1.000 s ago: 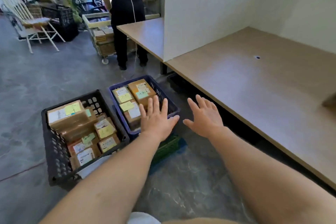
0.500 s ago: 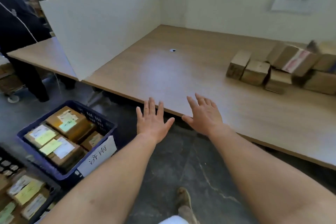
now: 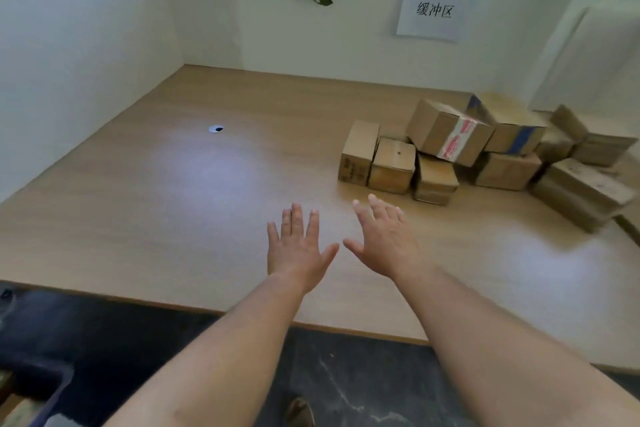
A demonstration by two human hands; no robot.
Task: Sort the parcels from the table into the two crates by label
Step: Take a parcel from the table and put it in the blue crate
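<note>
Right now both hands are out over the table (image 3: 166, 225), palms down, fingers straight and a little spread, gripping nothing. The left hand (image 3: 298, 250) and right hand (image 3: 385, 243) sit side by side, thumbs nearly meeting. From this angle I can't quite tell whether the palms rest on the wood or float just above it. The parcels (image 3: 502, 170) are heaped at the far right of the table, close to the wall. The nearest small box (image 3: 393, 166) is just beyond the right fingertips (image 3: 372, 199) but apart from them, and a box with red-and-white tape (image 3: 446, 132) sits tilted on top. A wide stretch of tabletop runs left to the white board (image 3: 69, 62), marked by a small round hole (image 3: 216, 129). The table's front edge crosses under both forearms, with dark floor (image 3: 346, 381) below.
</note>
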